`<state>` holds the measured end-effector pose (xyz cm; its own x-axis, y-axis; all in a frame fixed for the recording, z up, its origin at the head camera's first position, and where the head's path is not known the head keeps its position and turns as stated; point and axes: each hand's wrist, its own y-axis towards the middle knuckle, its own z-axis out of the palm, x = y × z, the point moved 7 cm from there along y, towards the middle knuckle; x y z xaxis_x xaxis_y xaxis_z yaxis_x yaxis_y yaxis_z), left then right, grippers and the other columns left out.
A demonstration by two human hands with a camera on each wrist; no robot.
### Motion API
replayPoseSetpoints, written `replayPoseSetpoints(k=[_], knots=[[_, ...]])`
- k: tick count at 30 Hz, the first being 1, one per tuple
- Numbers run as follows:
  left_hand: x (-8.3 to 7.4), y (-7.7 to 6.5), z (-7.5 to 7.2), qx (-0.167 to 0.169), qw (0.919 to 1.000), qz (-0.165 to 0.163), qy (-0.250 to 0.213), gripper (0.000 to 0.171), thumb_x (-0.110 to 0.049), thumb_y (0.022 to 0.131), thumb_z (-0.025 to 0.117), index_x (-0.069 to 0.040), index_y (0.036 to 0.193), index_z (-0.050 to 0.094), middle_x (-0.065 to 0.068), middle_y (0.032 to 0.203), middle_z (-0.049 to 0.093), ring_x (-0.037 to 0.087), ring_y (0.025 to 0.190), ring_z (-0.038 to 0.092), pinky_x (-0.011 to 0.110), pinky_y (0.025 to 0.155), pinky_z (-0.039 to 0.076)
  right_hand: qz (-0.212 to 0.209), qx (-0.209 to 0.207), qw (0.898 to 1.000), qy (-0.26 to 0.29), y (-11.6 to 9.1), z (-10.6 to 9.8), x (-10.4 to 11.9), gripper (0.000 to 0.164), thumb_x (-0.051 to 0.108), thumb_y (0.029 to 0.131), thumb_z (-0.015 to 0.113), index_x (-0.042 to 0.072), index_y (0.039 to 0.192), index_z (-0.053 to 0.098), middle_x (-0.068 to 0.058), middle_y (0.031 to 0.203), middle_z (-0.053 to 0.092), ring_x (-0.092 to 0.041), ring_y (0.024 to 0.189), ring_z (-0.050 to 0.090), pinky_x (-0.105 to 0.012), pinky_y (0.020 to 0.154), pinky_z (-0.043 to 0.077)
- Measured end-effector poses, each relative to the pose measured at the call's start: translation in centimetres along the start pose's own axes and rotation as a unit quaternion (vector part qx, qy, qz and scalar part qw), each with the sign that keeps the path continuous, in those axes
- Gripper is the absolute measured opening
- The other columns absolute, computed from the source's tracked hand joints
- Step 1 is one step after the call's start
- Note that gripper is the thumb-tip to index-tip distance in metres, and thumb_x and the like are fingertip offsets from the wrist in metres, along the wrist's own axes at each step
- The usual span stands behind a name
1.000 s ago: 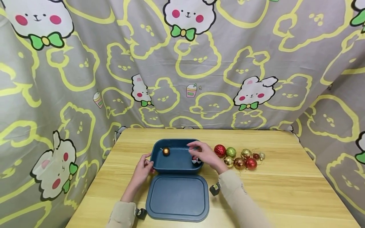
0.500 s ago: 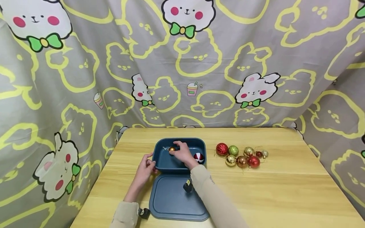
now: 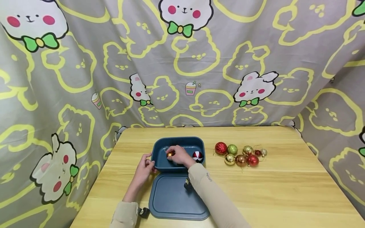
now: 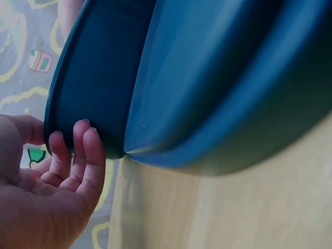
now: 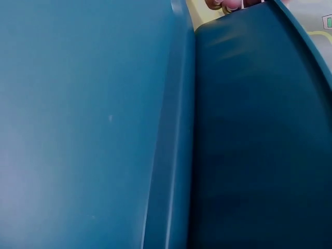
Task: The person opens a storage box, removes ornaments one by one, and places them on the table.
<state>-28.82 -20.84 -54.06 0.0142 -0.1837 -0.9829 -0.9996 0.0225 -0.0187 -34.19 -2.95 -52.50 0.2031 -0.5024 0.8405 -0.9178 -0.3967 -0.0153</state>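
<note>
A dark blue rectangular box (image 3: 155, 148) stands on the table. My left hand (image 3: 145, 166) grips its left end; in the left wrist view the thumb and curled fingers (image 4: 91, 155) are at the box's corner. Reaching inside the box, my right hand (image 3: 180, 155) pinches a small copper-gold bauble (image 3: 170, 155) near the left half. A red-and-white striped bauble (image 3: 197, 155) lies at the right end of the box, beside the right wrist. Box wall (image 5: 254, 135) and lid fill the right wrist view, and the right hand's fingers are out of it.
A blue-grey lid (image 3: 174, 199) lies flat in front of the box, partly under the right forearm. To the right is a group of several baubles, among them a glittery red one (image 3: 220, 148), a green one (image 3: 232, 149) and a gold one (image 3: 229, 159). A patterned curtain (image 3: 199, 63) hangs behind.
My right hand has gone from the striped bauble to the copper-gold one, which has shifted a little toward the box's front. My left hand has stayed on the box.
</note>
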Motion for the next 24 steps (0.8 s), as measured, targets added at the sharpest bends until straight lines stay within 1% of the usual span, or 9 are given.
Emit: replayPoseSetpoints(k=[2,5,10,14,19,24], knots=[[0.0,0.0,0.0,-0.002,1.0000,0.000,-0.001,0.044,0.006,0.103,0.050,0.006,0.146,0.042,0.006,0.076,0.051,0.015,0.062,0.062,0.024,0.062,0.058,-0.002,-0.001,1.000,0.007,0.0,0.0,0.0,0.021,0.006,0.092,0.076,0.005,0.113,0.076,-0.009,0.111,0.071,-0.022,0.099,0.063,-0.040,0.095,0.054],[0.1,0.0,-0.1,-0.003,1.0000,0.004,0.002,0.043,0.005,0.103,0.051,0.006,0.146,0.043,0.006,0.075,0.051,0.015,0.061,0.063,0.024,0.061,0.058,-0.002,0.000,1.000,0.014,0.2,0.2,-0.3,0.020,0.007,0.093,0.076,0.006,0.113,0.076,-0.007,0.108,0.073,-0.019,0.097,0.065,-0.039,0.096,0.055],[0.3,0.0,-0.2,-0.003,1.0000,0.002,0.004,0.043,0.005,0.103,0.051,0.004,0.146,0.044,0.004,0.075,0.051,0.015,0.061,0.062,0.024,0.062,0.058,0.002,-0.005,1.000,0.018,0.3,0.3,-0.7,0.019,0.013,0.095,0.076,0.009,0.114,0.076,-0.006,0.113,0.071,-0.019,0.097,0.062,-0.040,0.096,0.054],[0.2,-0.1,-0.2,0.002,1.0000,-0.002,0.004,0.044,0.003,0.104,0.051,0.003,0.147,0.043,0.006,0.076,0.051,0.016,0.063,0.062,0.025,0.063,0.058,0.001,-0.011,1.000,0.020,0.3,0.2,-0.7,0.018,0.015,0.096,0.076,0.011,0.113,0.076,-0.005,0.114,0.071,-0.018,0.097,0.061,-0.039,0.095,0.054],[0.1,-0.1,-0.1,0.004,0.9999,-0.001,0.009,0.043,0.003,0.105,0.050,0.003,0.147,0.042,0.008,0.077,0.052,0.018,0.064,0.063,0.026,0.063,0.059,-0.006,-0.035,0.999,0.028,0.3,-0.2,-0.5,0.018,0.014,0.096,0.075,0.010,0.114,0.075,-0.006,0.114,0.070,-0.019,0.096,0.061,-0.037,0.091,0.054],[0.2,-0.1,-0.1,0.002,1.0000,0.002,0.009,0.043,0.004,0.104,0.050,0.005,0.147,0.042,0.009,0.076,0.053,0.020,0.063,0.065,0.027,0.062,0.059,-0.021,-0.066,0.997,0.035,0.2,-0.9,-0.1,0.021,0.014,0.096,0.074,0.007,0.116,0.075,-0.007,0.110,0.070,-0.017,0.090,0.060,-0.032,0.082,0.053]])
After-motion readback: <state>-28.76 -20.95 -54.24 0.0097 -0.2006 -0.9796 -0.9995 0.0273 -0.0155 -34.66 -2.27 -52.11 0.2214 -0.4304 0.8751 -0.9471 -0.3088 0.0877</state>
